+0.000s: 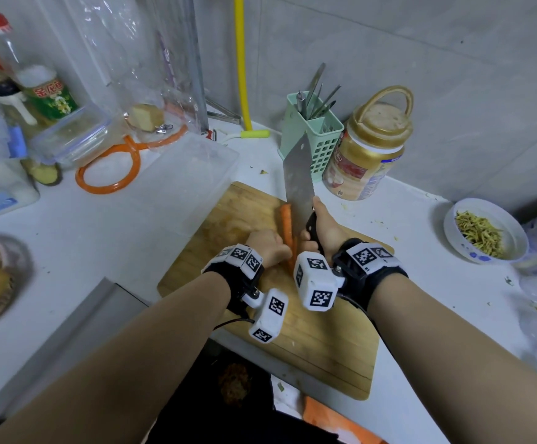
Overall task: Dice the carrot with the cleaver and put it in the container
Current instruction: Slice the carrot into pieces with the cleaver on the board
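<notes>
Carrot (287,230) lies lengthwise on the wooden cutting board (318,341) at the centre of the frame, its tip pointing toward the top; the left hand (268,246) rests on its near end with fingers curled over it, pinning it to the board. Just right of it the right hand (323,230) is wrapped round the black handle of the cleaver (299,177), thumb up along the side — the broad steel blade stands nearly upright, its edge running along the right side of the carrot; whether the edge has entered the flesh I cannot tell. Both wrists carry black bands with white marker cubes.

Left of the board, touching its upper left corner, sits the clear plastic container (177,184), lidless and with nothing visible inside. A smaller clear box (71,136) stands in the upper left beside sauce bottles (7,68), with an orange hose loop (113,174) in front of it. Above the board are a green utensil holder (312,136) and a gold-lidded jar (366,155) against the grey tiled wall; at the right edge a white bowl (485,232) holds yellowish shreds — all on the white surface (100,238).
</notes>
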